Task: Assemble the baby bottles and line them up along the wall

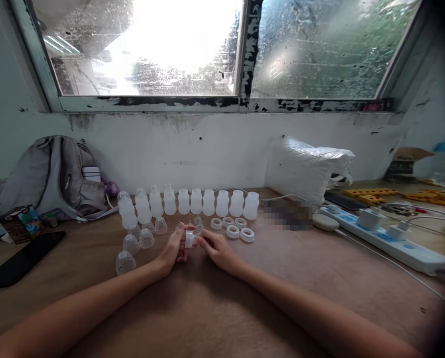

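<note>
My left hand (174, 247) is closed around a white bottle collar ring (189, 239), held on its side just above the table. Opposite it, my right hand (218, 249) pinches a clear silicone teat (195, 239) at the ring's right side; fingers partly hide the teat. More clear teats (197, 222) stand just behind my hands. To the right lie several loose white rings (247, 235). Clear dome caps (125, 263) rest left of my left hand. Behind everything runs a row of frosted baby bottles (208, 203); the leftmost ones wear clear caps, the others have open necks.
A grey backpack (54, 179), a small carton (20, 223) and a black phone-like slab (24, 261) sit at the left. On the right are a white plastic bag (304, 166), a power strip (383, 238) with cables and yellow plastic parts (372, 193). A wall with a window stands behind.
</note>
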Demonstrator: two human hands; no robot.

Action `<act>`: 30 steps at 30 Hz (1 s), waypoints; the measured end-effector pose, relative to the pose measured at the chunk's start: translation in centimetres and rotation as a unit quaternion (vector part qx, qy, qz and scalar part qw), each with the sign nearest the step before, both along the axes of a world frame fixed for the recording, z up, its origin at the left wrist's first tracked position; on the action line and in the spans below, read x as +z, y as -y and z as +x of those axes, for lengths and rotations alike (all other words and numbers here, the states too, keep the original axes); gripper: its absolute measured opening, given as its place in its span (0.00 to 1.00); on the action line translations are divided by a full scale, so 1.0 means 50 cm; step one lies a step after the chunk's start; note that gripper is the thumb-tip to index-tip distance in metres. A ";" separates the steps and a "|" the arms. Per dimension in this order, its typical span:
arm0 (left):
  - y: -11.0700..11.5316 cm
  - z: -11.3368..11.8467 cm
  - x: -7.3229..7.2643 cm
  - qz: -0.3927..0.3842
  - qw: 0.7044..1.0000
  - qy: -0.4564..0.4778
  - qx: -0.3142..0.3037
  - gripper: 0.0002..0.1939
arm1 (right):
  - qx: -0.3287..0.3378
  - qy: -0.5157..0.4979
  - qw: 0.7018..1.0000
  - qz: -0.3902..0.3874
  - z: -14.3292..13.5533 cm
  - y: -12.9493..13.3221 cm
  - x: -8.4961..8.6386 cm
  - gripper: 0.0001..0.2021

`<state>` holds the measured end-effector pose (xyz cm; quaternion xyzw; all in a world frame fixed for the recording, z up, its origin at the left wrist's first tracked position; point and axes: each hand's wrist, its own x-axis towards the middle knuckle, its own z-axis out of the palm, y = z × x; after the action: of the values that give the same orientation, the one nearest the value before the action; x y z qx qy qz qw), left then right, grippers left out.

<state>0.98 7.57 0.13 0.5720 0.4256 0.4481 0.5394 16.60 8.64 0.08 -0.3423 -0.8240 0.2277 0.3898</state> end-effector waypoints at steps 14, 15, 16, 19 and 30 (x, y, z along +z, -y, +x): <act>0.043 0.040 0.110 0.325 0.866 -0.367 -0.101 0.15 | 0.006 0.051 0.998 0.026 0.118 0.057 0.040 0.15; 0.025 0.042 0.125 0.352 0.855 -0.369 -0.091 0.15 | -0.022 0.040 0.999 0.027 0.123 0.047 0.046 0.15; 0.003 0.041 0.141 0.363 0.850 -0.373 -0.076 0.17 | -0.052 0.024 0.998 0.024 0.129 0.037 0.050 0.15; -0.077 0.021 0.185 0.324 0.813 -0.482 0.044 0.19 | -0.114 -0.026 0.993 0.000 0.140 0.014 0.046 0.15; -0.246 -0.033 0.155 0.224 0.766 -0.589 0.127 0.14 | -0.130 0.035 0.991 0.010 0.141 0.019 0.005 0.14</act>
<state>-0.67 19.86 7.88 0.7688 0.6161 0.1697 -0.0225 23.67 7.69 0.32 -0.4502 -0.7882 0.1550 0.3899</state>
